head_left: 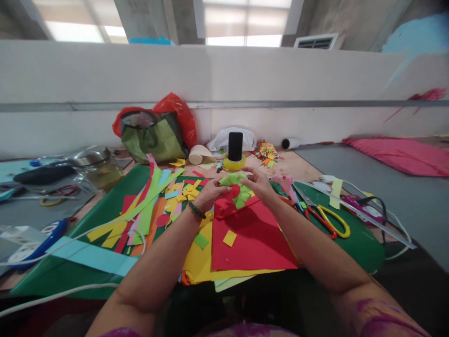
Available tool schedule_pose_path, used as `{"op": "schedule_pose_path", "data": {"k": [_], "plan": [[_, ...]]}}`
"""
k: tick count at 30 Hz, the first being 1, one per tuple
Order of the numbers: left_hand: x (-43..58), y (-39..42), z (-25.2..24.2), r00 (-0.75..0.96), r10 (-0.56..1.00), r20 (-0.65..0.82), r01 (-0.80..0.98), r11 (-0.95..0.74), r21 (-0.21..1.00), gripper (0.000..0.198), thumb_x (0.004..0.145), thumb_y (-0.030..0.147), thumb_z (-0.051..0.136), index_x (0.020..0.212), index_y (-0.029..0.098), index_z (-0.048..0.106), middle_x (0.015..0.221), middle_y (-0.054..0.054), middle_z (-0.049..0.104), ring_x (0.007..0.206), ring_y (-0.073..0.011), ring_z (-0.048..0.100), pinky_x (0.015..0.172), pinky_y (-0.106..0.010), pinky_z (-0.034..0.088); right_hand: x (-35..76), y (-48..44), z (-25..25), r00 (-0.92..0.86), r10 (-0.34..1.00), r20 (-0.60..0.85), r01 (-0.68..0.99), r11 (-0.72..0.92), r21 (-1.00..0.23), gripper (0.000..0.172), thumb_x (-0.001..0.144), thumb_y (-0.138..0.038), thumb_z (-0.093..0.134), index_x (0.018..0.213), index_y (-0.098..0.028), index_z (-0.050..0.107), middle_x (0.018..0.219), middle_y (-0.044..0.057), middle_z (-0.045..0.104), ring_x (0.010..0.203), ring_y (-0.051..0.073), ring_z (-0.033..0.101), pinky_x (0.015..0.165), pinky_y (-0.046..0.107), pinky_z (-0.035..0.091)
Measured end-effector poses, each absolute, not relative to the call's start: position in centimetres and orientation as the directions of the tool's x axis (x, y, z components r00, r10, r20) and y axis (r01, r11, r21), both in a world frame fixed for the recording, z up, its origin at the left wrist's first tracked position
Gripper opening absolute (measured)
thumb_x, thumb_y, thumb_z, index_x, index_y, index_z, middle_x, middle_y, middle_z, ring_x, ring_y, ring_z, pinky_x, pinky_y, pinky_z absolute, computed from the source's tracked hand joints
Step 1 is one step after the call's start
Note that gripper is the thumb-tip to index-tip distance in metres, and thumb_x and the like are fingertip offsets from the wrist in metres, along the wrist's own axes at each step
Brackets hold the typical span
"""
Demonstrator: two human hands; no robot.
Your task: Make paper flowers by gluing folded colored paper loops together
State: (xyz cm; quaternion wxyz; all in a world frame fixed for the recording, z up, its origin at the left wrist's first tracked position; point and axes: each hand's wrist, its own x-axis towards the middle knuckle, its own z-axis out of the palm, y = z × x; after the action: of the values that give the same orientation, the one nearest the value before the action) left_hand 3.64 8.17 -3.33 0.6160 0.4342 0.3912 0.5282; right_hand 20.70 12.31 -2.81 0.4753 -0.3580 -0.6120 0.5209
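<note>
Green paper piece [235, 186] pinched btwn fingers of left hand [209, 193] & right hand [258, 183], partly hidden.

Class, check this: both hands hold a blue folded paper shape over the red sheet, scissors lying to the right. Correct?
No. The head view shows the paper shape held by the left hand and right hand is light green, not blue. It is over the red sheet, with the scissors lying to the right.

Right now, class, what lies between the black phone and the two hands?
A yellow tape roll, with the phone standing in it; the head view shows it.
</note>
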Motion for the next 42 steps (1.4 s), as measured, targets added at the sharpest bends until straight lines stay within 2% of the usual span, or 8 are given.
{"op": "schedule_pose_path", "data": {"k": [4,10,18,23,29,35,39,42], "plan": [[3.7,8.1,-3.0,0.094,0.995,-0.025,-0.364,0.058,0.930,0.041,0.047,0.015,0.082,0.087,0.015,0.073,0.085,-0.003,0.074,0.073,-0.0145,0.066,0.069,-0.024,0.051,20.8,12.5,-2.9,-0.282,0.947,0.153,-0.118,0.124,-0.985,0.045,0.064,-0.042,0.070,0.100,-0.021,0.056,0.075,-0.002,0.064,0.067,0.016,0.061,0.061,0.029,0.046],[3.8,8.0,-3.1,0.113,0.993,-0.038,-0.339,0.074,0.938,0.045,0.048,0.014,0.081,0.092,0.014,0.071,0.086,-0.003,0.074,0.076,-0.0144,0.067,0.072,-0.024,0.052,20.7,12.6,-3.5,-0.312,0.926,0.212,-0.015,0.219,-0.976,0.058,0.054,-0.031,0.073,0.107,-0.019,0.051,0.064,-0.007,0.057,0.057,0.012,0.052,0.053,0.024,0.038],[3.8,7.9,-3.5,0.087,0.992,-0.093,-0.194,0.109,0.975,0.035,0.050,0.011,0.075,0.084,0.014,0.069,0.069,0.002,0.068,0.056,-0.0101,0.060,0.052,-0.019,0.046,20.5,12.2,-3.3,-0.313,0.908,0.279,0.059,0.312,-0.948,0.052,0.061,-0.040,0.071,0.105,-0.020,0.052,0.070,-0.005,0.059,0.059,0.012,0.052,0.055,0.025,0.038],[3.5,8.0,-3.5,0.090,0.991,-0.097,-0.266,0.117,0.957,0.030,0.053,0.012,0.076,0.082,0.012,0.068,0.073,-0.002,0.070,0.058,-0.0111,0.063,0.055,-0.020,0.048,20.9,12.4,-2.8,-0.120,0.917,0.381,-0.084,0.373,-0.924,0.038,0.075,-0.050,0.057,0.103,-0.023,0.052,0.085,0.002,0.065,0.079,0.017,0.061,0.072,0.031,0.047],[3.1,8.2,-3.2,0.014,0.991,-0.136,-0.376,0.131,0.917,0.023,0.056,0.006,0.073,0.077,0.012,0.067,0.067,-0.002,0.070,0.061,-0.0140,0.066,0.061,-0.024,0.054,21.8,13.1,-3.0,0.075,0.877,0.475,-0.066,0.480,-0.875,0.022,0.079,-0.043,0.055,0.090,-0.024,0.055,0.077,0.001,0.059,0.070,0.014,0.057,0.071,0.032,0.050],[3.1,8.4,-2.8,-0.087,0.986,-0.141,-0.479,0.082,0.874,0.022,0.058,0.003,0.070,0.076,0.014,0.065,0.071,-0.001,0.072,0.064,-0.0140,0.068,0.064,-0.024,0.056,21.0,13.1,-3.4,-0.057,0.940,0.335,-0.145,0.324,-0.935,0.042,0.065,-0.046,0.072,0.094,-0.021,0.057,0.083,0.003,0.066,0.082,0.017,0.064,0.080,0.035,0.050],[3.7,8.2,-2.8,-0.085,0.991,-0.106,-0.481,0.052,0.875,0.020,0.060,0.006,0.070,0.077,0.014,0.064,0.070,-0.002,0.071,0.068,-0.0157,0.069,0.067,-0.025,0.056,20.1,12.7,-3.7,-0.287,0.942,0.175,-0.109,0.149,-0.983,0.058,0.058,-0.042,0.077,0.105,-0.020,0.053,0.081,0.001,0.068,0.077,0.018,0.065,0.072,0.033,0.051],[4.0,7.9,-2.8,-0.047,0.994,-0.100,-0.455,0.068,0.888,0.026,0.058,0.007,0.072,0.080,0.015,0.063,0.071,-0.002,0.071,0.067,-0.0164,0.069,0.065,-0.026,0.056,19.7,12.4,-3.9,-0.330,0.927,0.181,-0.058,0.171,-0.984,0.061,0.053,-0.029,0.076,0.108,-0.020,0.051,0.076,-0.001,0.068,0.070,0.017,0.064,0.067,0.031,0.050]]}}
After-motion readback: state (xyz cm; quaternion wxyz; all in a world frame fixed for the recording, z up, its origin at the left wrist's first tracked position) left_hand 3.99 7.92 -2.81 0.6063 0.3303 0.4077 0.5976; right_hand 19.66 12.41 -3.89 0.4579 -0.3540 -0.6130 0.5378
